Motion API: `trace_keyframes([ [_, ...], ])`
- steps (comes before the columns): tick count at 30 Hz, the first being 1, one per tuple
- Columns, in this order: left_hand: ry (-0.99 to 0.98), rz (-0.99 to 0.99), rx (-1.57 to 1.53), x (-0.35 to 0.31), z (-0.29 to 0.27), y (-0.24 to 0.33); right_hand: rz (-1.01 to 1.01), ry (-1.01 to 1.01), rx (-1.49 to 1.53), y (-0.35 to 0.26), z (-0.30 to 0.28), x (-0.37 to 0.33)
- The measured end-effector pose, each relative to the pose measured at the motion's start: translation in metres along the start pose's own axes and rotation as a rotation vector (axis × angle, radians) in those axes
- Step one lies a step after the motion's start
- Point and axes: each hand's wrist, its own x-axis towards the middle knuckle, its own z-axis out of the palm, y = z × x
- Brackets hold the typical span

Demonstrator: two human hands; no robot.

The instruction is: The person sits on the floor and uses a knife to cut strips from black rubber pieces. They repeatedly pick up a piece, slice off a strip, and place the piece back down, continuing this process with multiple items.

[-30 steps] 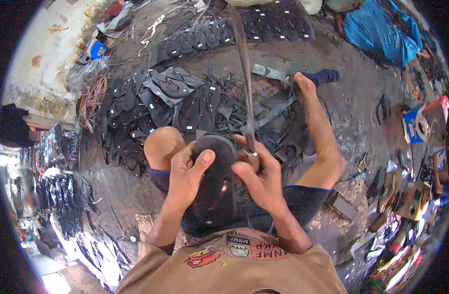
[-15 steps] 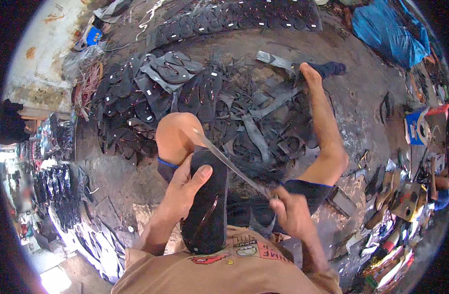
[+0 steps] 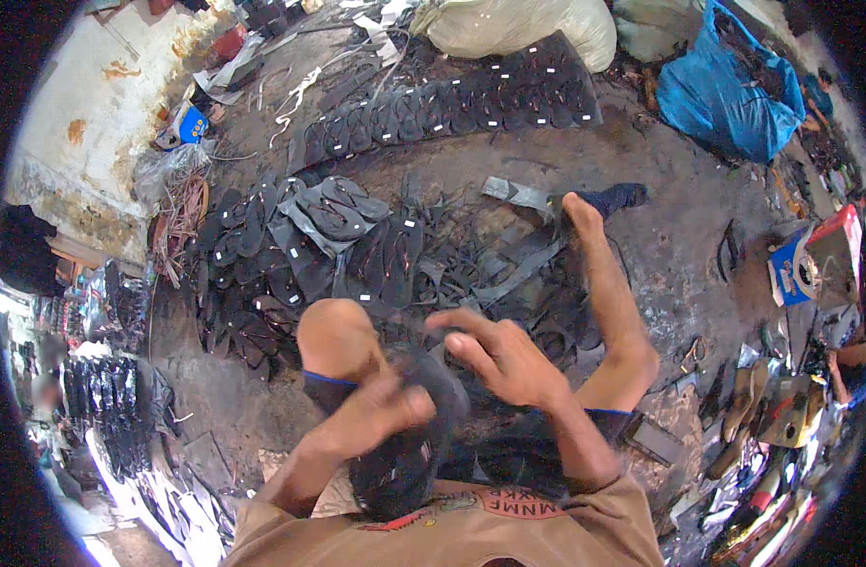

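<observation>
A black flip-flop sole stands upright between my lap and my raised left knee, its upper part smeared by motion. My left hand is closed around its left side, also blurred. My right hand is above the sole's right upper edge, thumb and forefinger brought close together in a pinch. Something dark shows at those fingertips, but I cannot make out what it is. The knife seen earlier does not show clearly. Beyond my knees lies a heap of black flip-flops, with dark rubber offcuts to its right.
Rows of black flip-flops lie on a dark mat farther off. Behind are a pale sack and a blue plastic bag. At right stand a blue box and scattered tools; another person's arm shows there.
My right hand has moved up and left to the sole, and the long knife it held no longer shows clearly. My left hand has shifted down over the sole. The view has tilted up.
</observation>
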Motion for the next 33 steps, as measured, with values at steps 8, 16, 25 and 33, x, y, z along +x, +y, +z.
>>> trace_keyframes([
  [8, 0.701, 0.231, 0.085, 0.014, -0.012, 0.05, 0.453, 0.894, 0.315, 0.084, -0.04, -0.097],
  [16, 0.432, 0.227, -1.098, 0.049, 0.045, 0.005, 0.094, 0.745, -0.075, 0.011, 0.049, -0.167],
  [25, 0.411, 0.218, -1.124, 0.044, 0.052, -0.009, 0.4, 0.501, -0.156, 0.005, 0.098, -0.219],
  [33, 0.385, 0.151, -0.872, 0.022, 0.048, -0.053, 0.465, 0.302, -0.323, -0.007, 0.029, -0.18],
])
